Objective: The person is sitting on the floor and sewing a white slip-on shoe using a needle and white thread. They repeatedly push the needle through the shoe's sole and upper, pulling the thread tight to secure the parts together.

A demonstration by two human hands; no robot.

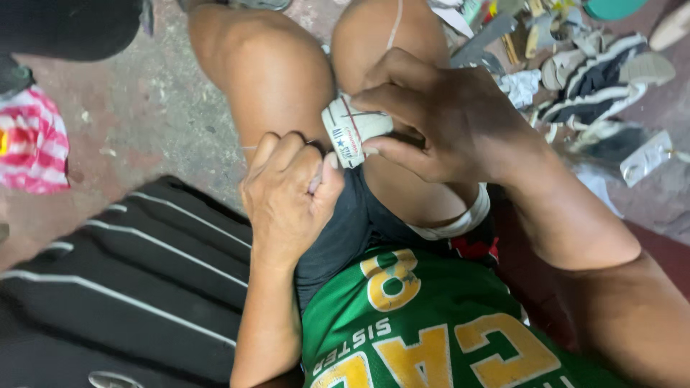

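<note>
between the 2 knees, a white shoe heel (353, 129) is pinched by the right hand (445, 122) with thumb and fingers. the left hand (287, 194), just beside it, is curled shut with fingers pressed together, a thin thread (251, 147) at its knuckles.

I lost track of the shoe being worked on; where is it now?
In the head view, the shoe sits at centre between the knees, gripped by the right hand, just above the left hand.

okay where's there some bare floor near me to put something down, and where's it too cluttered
Bare concrete floor lies between the pink striped cloth, the black striped fabric and the knees. The far side is crowded: a pile of shoes and scraps. The left hand and right hand fill the lap, around a shoe heel.
</note>
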